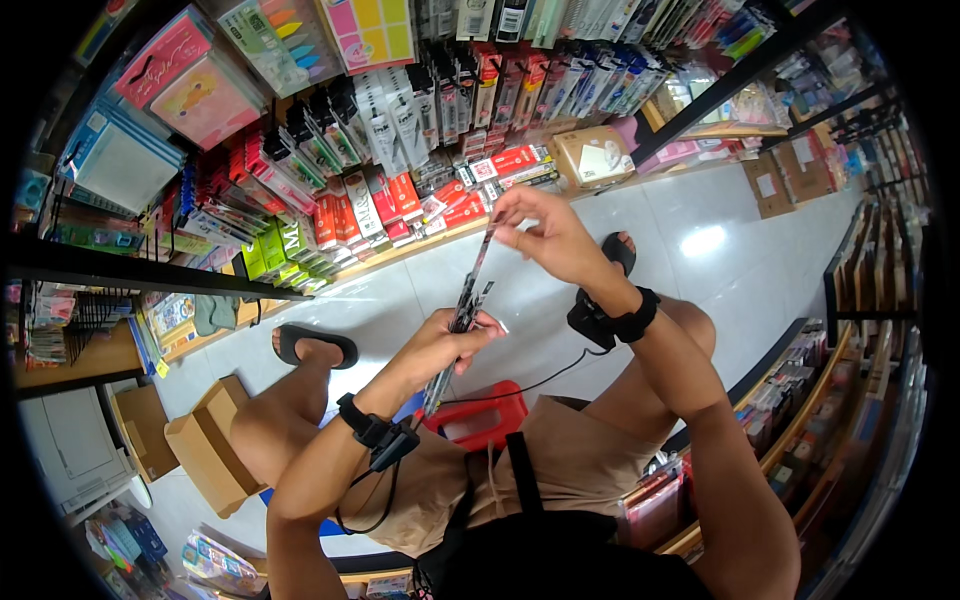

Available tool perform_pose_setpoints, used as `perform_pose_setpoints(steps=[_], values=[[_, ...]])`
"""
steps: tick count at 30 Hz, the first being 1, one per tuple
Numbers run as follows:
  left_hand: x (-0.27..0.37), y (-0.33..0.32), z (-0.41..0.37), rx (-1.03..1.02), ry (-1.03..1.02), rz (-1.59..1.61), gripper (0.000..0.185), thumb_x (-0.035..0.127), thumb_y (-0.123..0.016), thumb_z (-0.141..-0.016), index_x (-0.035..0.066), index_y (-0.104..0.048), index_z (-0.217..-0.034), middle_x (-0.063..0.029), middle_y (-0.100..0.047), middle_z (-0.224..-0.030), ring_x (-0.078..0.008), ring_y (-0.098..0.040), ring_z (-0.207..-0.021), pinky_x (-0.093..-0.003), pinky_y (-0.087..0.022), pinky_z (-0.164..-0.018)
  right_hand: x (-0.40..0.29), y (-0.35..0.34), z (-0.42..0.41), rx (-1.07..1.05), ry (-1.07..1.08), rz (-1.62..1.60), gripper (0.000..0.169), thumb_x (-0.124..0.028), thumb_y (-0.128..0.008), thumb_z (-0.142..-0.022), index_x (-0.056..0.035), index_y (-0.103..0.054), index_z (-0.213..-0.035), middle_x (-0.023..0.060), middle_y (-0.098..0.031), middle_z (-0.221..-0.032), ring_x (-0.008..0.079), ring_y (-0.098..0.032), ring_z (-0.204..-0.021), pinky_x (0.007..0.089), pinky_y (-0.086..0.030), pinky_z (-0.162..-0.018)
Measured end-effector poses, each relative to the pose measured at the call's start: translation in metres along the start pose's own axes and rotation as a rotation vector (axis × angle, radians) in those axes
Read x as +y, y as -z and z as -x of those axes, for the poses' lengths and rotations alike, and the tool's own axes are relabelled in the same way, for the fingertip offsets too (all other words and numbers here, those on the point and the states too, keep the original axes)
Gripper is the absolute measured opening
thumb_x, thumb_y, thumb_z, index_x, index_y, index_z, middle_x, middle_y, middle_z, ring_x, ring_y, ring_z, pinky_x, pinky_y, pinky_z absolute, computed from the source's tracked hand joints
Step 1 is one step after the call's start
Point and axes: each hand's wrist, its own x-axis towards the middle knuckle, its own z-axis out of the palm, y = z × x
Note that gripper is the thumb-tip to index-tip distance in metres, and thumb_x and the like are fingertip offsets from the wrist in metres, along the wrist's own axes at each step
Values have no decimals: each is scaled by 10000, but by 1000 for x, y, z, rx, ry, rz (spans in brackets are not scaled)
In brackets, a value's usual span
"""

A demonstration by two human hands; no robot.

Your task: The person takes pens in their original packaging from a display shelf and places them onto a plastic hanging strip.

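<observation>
My left hand (pixel 442 346) is closed around a bundle of slim packs (pixel 463 315), dark and clear, seemingly packaged pens or refills. The bundle stands tilted, its upper end pointing toward the shelf. Above and to the right, my right hand (pixel 529 229) pinches the upper end of one slim dark pack (pixel 487 244) between thumb and fingers; its lower end meets the bundle. Both hands are over the tiled floor, in front of hanging rows of packaged pens (pixel 397 112). Black straps with small devices sit on both wrists.
Red and white boxes (pixel 379 206) and green boxes (pixel 277 251) line the lower shelf ledge. An open cardboard box (pixel 214 442) stands at the lower left. A red plastic piece (pixel 499 412), perhaps a stool, is between my legs. Cables hang from the wrist devices. More stocked shelves (pixel 795 420) stand right.
</observation>
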Motion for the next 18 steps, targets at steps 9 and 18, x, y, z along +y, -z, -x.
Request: perform_pose_setpoints(steps=[9, 18], values=[[3, 0, 4, -9, -33, 49, 275, 251, -644, -910, -3, -621, -1011, 22, -433, -570, -81, -428, -488, -242, -332, -480, 0, -7, 3, -4, -181, -348, 155, -134, -694, -882, -50, -611, -982, -13, -640, -854, 56, -571, -736, 197, -433, -558], [5, 3, 5, 15, -38, 94, 257, 237, -630, -914, 2, -607, -1016, 22, -427, -576, -86, -424, -487, -249, -336, -482, 10, -27, 8, -201, -343, -269, 127, -173, -673, -902, -59, -617, -896, 11, -652, -809, 58, -565, -696, 211, -414, -528]])
